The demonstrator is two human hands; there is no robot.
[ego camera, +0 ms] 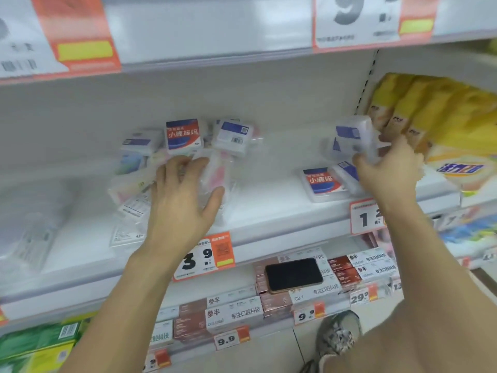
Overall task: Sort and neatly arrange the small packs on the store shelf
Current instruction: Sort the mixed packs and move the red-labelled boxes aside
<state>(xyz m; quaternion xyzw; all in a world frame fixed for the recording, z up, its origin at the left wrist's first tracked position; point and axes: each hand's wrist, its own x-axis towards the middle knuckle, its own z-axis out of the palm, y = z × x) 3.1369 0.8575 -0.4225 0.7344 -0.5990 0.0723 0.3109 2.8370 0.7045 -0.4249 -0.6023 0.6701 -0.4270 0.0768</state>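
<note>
Several small clear packs with blue-and-red labels lie in a loose heap (185, 138) on the white shelf (269, 211), left of centre. My left hand (183, 200) rests on this heap with spread fingers, thumb out to the right. Further right, my right hand (390, 168) grips a small bunch of clear packs (355, 138) lifted above the shelf. Under it two more packs lie flat: one with a red-and-blue label (322, 184), one blue-backed (347, 170).
Yellow bagged goods (435, 119) crowd the shelf just right of my right hand. Blurred clear packages (35, 219) lie at the far left. A black phone (294, 274) rests on boxes on the lower shelf. Price tags (207, 257) hang on the shelf edge.
</note>
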